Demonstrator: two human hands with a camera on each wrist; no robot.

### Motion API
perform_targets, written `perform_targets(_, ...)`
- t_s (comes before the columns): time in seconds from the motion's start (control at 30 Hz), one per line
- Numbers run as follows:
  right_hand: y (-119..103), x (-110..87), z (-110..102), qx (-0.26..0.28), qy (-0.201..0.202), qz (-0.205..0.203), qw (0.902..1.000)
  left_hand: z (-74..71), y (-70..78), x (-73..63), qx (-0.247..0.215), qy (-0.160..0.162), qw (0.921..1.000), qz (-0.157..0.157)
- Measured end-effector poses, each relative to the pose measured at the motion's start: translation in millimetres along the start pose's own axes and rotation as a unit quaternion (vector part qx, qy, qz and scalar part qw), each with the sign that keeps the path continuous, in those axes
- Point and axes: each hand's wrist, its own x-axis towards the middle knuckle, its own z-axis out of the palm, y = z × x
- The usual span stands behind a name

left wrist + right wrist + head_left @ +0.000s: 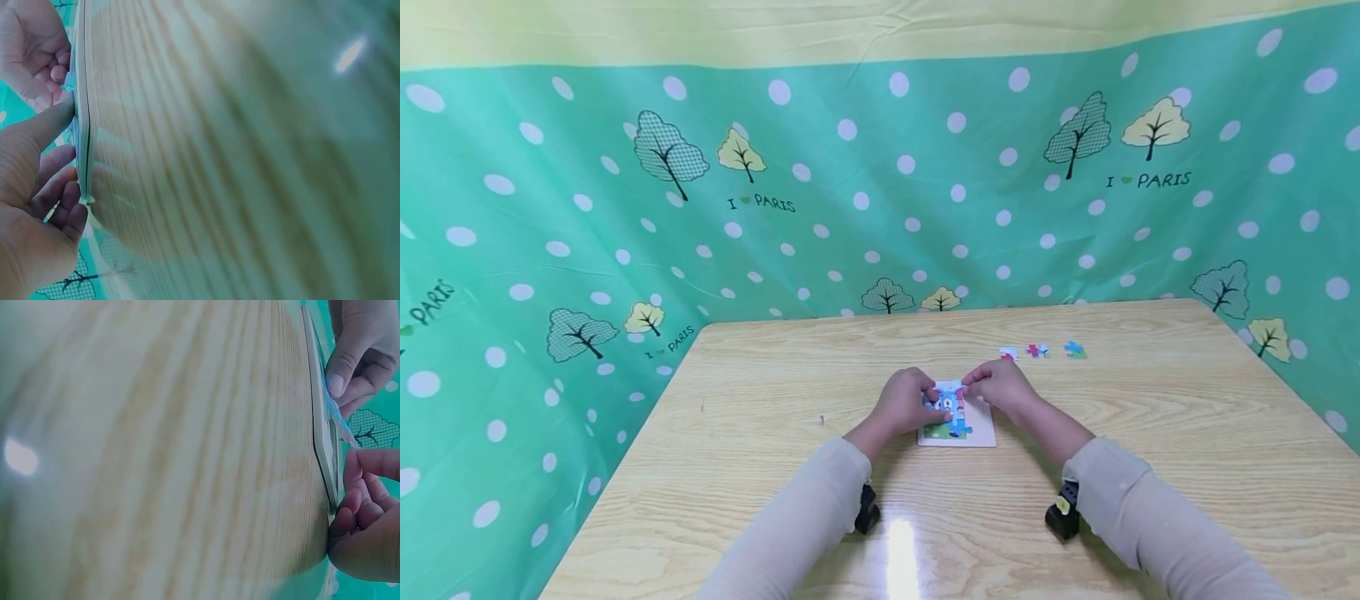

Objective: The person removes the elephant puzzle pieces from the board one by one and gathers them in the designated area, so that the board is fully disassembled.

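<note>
A square puzzle board (pixel 981 429) lies on the table with joined puzzle pieces (pixel 947 402) over its left part, showing a blue cartoon figure on green ground. My left hand (pixel 906 404) rests on these pieces, thumb and fingers apart and pressing on them. At the board's upper right, my right hand (pixel 1002 388) pinches a puzzle piece (pixel 350 439) between thumb and index finger, against the joined part. In the right wrist view this piece slants up off the board. Most of it is hidden by the fingers in the head view.
Loose puzzle pieces lie in a row beyond my right hand: a white and red one (pixel 1008 352), a red and blue one (pixel 1037 351) and a blue and green one (pixel 1075 350). A green dotted curtain (pixel 820 192) hangs behind the wooden table (pixel 760 467).
</note>
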Motion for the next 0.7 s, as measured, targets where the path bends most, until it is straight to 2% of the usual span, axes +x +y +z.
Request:
perform_targets(0.43,-4.1,-1.0,-0.6,0.039,0.005,0.022,0.9990,-0.7,0.4,-0.3,0.006,0.002,1.0000,0.006)
perform_targets(0.57,-2.0,-0.4,1.9,0.020,0.014,0.011,0.9996,-0.4,-0.9,-0.1,0.012,0.003,0.9998,0.016)
perform_targets(0.7,-1.0,-2.6,4.1,-0.011,0.021,-0.014,0.9996,0.7,-3.8,1.1,0.027,0.003,0.9987,0.042)
